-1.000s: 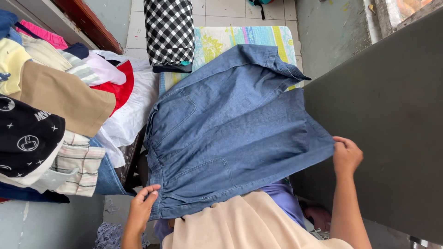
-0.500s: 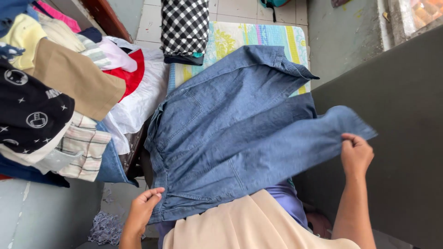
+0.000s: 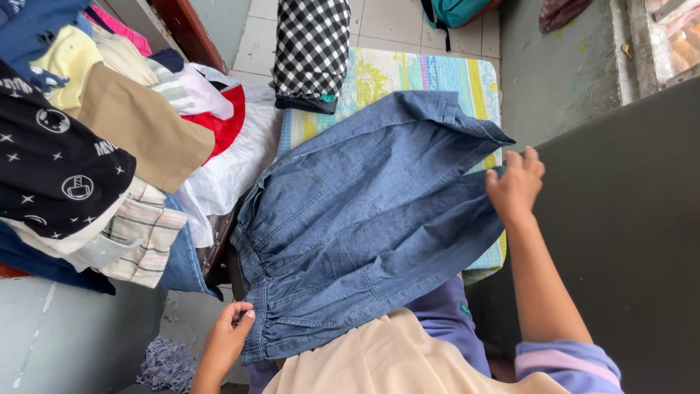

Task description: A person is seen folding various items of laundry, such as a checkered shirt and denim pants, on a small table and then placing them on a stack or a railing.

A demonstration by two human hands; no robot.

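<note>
A blue denim garment (image 3: 364, 219) lies spread over a narrow board with a floral, striped cover (image 3: 408, 76). My left hand (image 3: 227, 337) pinches the garment's gathered waistband at its near left corner. My right hand (image 3: 515, 184) rests on the garment's right edge, fingers on the cloth where a flap is folded in over the body. The collar end points away from me.
A pile of mixed clothes (image 3: 95, 153) fills the left side, with tan, black printed, striped and red-and-white pieces. A black-and-white checked folded cloth (image 3: 312, 51) sits at the board's far end. A dark flat surface (image 3: 627, 219) rises on the right. Tiled floor lies beyond.
My right hand carried the garment's right flap up and inward, laying it over the body. My left hand stayed on the waistband corner. The camera tilted slightly.
</note>
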